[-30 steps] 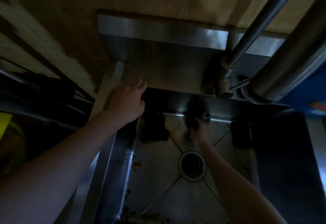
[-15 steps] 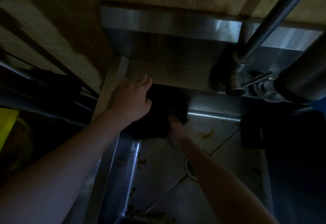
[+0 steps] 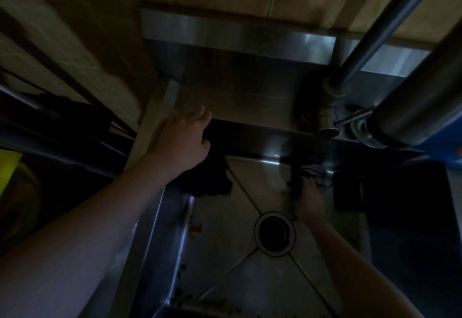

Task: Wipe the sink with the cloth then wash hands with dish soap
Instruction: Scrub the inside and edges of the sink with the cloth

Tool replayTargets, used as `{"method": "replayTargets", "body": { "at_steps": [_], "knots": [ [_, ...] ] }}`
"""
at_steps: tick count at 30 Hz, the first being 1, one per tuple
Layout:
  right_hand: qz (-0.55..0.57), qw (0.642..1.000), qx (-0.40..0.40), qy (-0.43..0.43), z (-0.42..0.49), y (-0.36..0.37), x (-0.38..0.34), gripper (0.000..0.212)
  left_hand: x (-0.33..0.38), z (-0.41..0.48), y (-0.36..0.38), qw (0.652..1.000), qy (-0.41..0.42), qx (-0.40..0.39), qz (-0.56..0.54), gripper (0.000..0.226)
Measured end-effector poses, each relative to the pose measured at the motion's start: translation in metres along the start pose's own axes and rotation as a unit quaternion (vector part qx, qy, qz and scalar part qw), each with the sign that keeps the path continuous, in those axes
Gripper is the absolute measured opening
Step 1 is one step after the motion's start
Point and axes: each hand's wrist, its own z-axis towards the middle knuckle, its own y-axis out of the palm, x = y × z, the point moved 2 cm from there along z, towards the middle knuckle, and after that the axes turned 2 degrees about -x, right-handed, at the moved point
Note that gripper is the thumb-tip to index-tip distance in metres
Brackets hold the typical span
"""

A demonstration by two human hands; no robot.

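Note:
A steel sink (image 3: 160, 237) fills the view in dim light, with food bits stuck along its left floor. My right hand (image 3: 308, 199) is down in the basin, shut on a dark cloth (image 3: 296, 180). It presses the cloth on the floor where it meets the back wall, right of the round drain (image 3: 274, 234). My left hand (image 3: 183, 140) lies flat on the back left corner of the rim, fingers spread on the ledge and holding nothing. Its dark shadow falls on the basin floor just below it. No dish soap can be made out.
The faucet base and lever (image 3: 330, 117) stand on the back ledge at the right, its spout rising toward me. A thick steel cylinder (image 3: 415, 102) and a blue object (image 3: 447, 147) crowd the right edge. A dark rectangular thing (image 3: 350, 190) sits against the sink's right wall.
My right hand swept the cloth along the back of the basin, first to the left corner, then across to the right. My left hand stayed on the rim.

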Motion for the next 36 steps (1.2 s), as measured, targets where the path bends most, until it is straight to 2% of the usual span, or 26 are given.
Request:
{"method": "replayTargets", "body": {
  "at_steps": [3, 6, 9, 13, 15, 18, 20, 23, 27, 30, 33, 36],
  "knots": [
    [0.063, 0.997, 0.019, 0.041, -0.004, -0.003, 0.008, 0.062, 0.000, 0.000, 0.001, 1.000, 0.001, 0.000, -0.003, 0.066],
    [0.074, 0.996, 0.002, 0.044, 0.001, 0.011, -0.014, 0.059, -0.001, 0.002, 0.002, 1.000, 0.003, -0.009, 0.000, 0.066],
    [0.066, 0.997, -0.015, -0.031, 0.005, 0.032, -0.054, 0.053, -0.001, 0.001, 0.003, 1.000, 0.000, -0.010, -0.001, 0.066],
    [-0.041, 0.982, -0.087, -0.160, -0.008, 0.070, -0.098, 0.068, 0.001, 0.001, 0.004, 1.000, -0.004, -0.009, -0.006, 0.066],
    [-0.065, 0.975, -0.097, -0.188, -0.014, 0.081, -0.099, 0.070, 0.000, 0.002, 0.004, 1.000, -0.007, -0.006, -0.013, 0.065],
    [-0.043, 0.972, -0.082, -0.217, -0.017, 0.070, -0.080, 0.058, 0.003, 0.002, 0.009, 1.000, -0.019, 0.001, -0.004, 0.063],
    [0.013, 0.979, -0.046, -0.198, -0.019, 0.053, -0.060, 0.052, 0.009, 0.000, 0.013, 0.999, -0.036, 0.011, 0.004, 0.063],
    [0.078, 0.990, 0.012, -0.114, -0.019, 0.025, -0.022, 0.047, 0.019, -0.004, 0.018, 1.000, -0.012, 0.027, 0.005, 0.065],
    [0.109, 0.993, 0.043, -0.007, -0.011, -0.005, 0.020, 0.054, 0.030, -0.005, 0.020, 0.998, 0.044, 0.021, 0.045, 0.065],
    [0.129, 0.988, 0.063, 0.058, 0.003, -0.010, 0.024, 0.055, 0.037, -0.002, 0.024, 0.996, 0.055, 0.010, 0.063, 0.065],
    [0.092, 0.992, 0.041, 0.079, 0.009, 0.002, 0.009, 0.060, 0.037, 0.002, 0.024, 0.996, 0.051, 0.018, 0.065, 0.064],
    [0.065, 0.998, 0.019, 0.003, 0.000, 0.024, -0.021, 0.058, 0.038, 0.003, 0.026, 0.997, 0.052, 0.006, 0.061, 0.064]
  ]
}}
